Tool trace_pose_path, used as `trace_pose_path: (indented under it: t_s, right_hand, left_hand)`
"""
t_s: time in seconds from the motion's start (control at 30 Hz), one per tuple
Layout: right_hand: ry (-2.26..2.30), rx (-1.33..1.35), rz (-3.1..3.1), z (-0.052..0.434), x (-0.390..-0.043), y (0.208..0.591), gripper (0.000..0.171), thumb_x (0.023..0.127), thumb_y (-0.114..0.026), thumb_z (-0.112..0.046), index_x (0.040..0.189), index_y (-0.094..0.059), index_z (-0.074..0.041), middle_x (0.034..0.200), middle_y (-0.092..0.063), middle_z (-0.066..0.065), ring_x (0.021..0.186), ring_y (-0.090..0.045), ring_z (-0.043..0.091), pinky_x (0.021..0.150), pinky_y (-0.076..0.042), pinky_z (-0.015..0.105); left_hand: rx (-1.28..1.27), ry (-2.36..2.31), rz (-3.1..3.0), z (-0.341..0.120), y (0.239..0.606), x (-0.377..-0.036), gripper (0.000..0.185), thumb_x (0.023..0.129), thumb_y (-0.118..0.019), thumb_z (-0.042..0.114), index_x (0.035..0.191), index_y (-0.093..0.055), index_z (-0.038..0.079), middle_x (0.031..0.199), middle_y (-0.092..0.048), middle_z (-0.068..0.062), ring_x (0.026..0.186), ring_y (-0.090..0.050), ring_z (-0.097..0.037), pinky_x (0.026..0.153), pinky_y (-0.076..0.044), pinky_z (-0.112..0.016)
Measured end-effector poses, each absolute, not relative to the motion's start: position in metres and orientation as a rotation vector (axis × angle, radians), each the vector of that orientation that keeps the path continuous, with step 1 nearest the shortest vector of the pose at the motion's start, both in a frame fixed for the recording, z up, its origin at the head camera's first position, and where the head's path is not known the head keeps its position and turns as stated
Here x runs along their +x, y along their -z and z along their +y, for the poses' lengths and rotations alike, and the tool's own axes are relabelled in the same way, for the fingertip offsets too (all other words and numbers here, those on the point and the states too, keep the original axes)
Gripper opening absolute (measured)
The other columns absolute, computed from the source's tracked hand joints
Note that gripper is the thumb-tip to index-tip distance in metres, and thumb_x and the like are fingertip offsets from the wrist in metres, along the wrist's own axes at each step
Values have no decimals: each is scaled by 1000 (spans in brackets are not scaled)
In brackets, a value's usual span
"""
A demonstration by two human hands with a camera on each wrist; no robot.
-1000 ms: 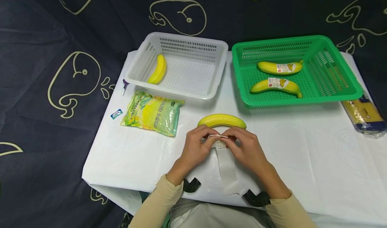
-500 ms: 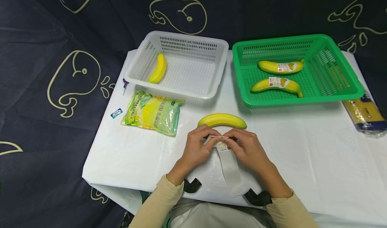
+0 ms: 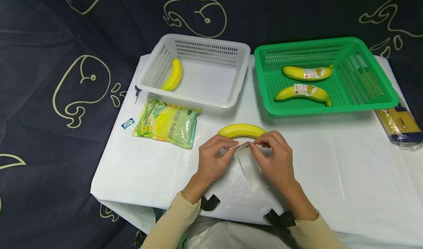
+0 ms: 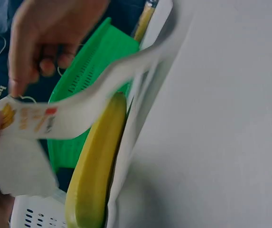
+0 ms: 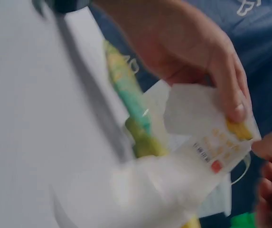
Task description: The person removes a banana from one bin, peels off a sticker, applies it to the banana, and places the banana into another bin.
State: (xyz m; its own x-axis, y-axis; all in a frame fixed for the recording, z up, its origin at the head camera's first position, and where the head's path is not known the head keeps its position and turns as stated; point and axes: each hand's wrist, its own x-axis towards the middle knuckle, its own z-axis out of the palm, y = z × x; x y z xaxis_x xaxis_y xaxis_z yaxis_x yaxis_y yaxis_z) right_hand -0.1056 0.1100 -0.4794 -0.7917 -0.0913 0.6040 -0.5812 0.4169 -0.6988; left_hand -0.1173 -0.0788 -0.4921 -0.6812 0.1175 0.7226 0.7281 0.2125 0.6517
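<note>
Sticker (image 3: 243, 145), thin and limp, is pinched at its edges between left hand (image 3: 211, 161) and right hand (image 3: 275, 157), just before the banana (image 3: 242, 130) on the desk (image 3: 330, 161). Left wrist view: sticker (image 4: 29, 118) peeling off its backing strip (image 4: 121, 71); likely tears easily, sticks to fingers. Right wrist view: the sticker (image 5: 221, 152) is held by its corners.

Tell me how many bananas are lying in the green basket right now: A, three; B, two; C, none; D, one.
B: the head view shows two bananas with labels lying inside the green basket, one behind the other. A third banana lies in the white basket, and a fourth banana lies on the table in front of the hands.
</note>
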Motion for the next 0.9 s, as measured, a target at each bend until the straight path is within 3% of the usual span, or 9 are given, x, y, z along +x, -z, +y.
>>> trace_pose_path:
  t_s: [0.1, 0.23, 0.4, 0.6, 0.73, 0.9]
  right_hand:
    - [-1604, 518, -2256, 105, -96, 462, 13, 79, -75, 3, 88, -70, -4, 78, -64, 1, 63, -57, 16, 58, -46, 20]
    - [-1989, 398, -2369, 98, -89, 440, 7, 89, -66, 1, 95, -70, 2, 74, -65, 11, 60, -59, 25, 53, -49, 27]
    - [-2150, 274, -2376, 98, -95, 455, 10, 89, -68, -6, 95, -71, 2, 69, -65, 15, 57, -59, 26, 51, -49, 33]
    - [-2370, 138, -2292, 97, -98, 466, 17, 89, -69, -9, 95, -70, 7, 75, -62, 30, 58, -61, 23, 55, -54, 34]
    - [-2430, 113, -2241, 97, -100, 468, 15, 89, -68, -4, 91, -68, 11, 70, -61, 26, 55, -60, 21, 52, -53, 34]
    - [-2476, 106, -2195, 98, -102, 469, 14, 88, -65, 2, 89, -65, 15, 68, -60, 24, 54, -58, 17, 49, -52, 31]
  left_hand:
    - [-763, 1405, -1911, -78, 489, -117, 8, 80, -73, -1, 86, -76, 3, 87, -69, -5, 83, -66, -17, 76, -53, -30]
    - [-755, 1335, -1898, -76, 487, -116, 8, 79, -73, -1, 85, -76, 3, 87, -68, -5, 83, -65, -18, 76, -53, -29]
    - [-774, 1213, -1932, -78, 487, -115, 8, 82, -71, 0, 86, -77, 3, 88, -69, -4, 82, -63, -18, 74, -52, -27]
    - [-834, 1072, -1938, -79, 485, -115, 14, 79, -67, -5, 83, -76, 4, 88, -69, -5, 81, -63, -17, 74, -52, -26]
    - [-866, 1048, -1939, -78, 484, -116, 17, 75, -67, -8, 83, -77, 4, 87, -69, -4, 80, -63, -17, 75, -51, -26]
    - [-906, 1079, -1970, -78, 486, -118, 16, 78, -67, -2, 89, -76, 4, 90, -68, -4, 84, -63, -17, 79, -51, -27]
